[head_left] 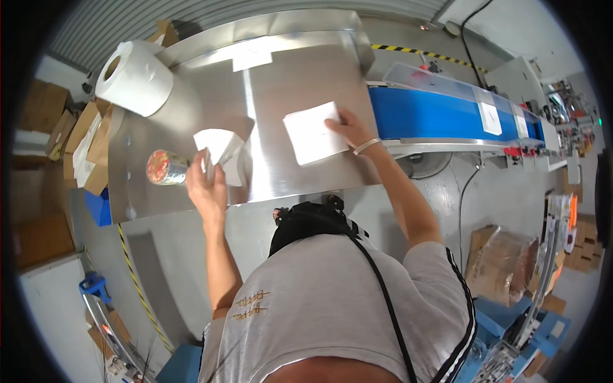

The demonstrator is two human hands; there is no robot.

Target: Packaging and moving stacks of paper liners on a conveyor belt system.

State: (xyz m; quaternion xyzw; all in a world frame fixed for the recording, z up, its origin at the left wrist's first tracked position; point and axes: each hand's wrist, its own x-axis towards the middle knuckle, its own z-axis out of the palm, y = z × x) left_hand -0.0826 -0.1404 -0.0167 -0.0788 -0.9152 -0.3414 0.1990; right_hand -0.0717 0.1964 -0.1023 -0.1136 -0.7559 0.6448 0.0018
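Observation:
My right hand [350, 127] grips the right edge of a flat white square packet [313, 135] over the steel table [191, 83]. Its fingertips rest on the packet's upper face. My left hand [207, 182] is near the table's front edge, fingers drawn together around something small and greyish that I cannot make out. Just beyond those fingers, a folded white piece [220, 145] stands partly hidden by them. To the left of this hand lies a can [167, 168] with a red speckled end, tipped on its side.
A large white roll [135, 78] sits at the table's far left corner. One white sheet [252, 53] lies by the back wall. On the right, a blue conveyor belt [421, 112] with a clear guard carries white packets [490, 119]. Open cardboard boxes [89, 150] stand left of the table.

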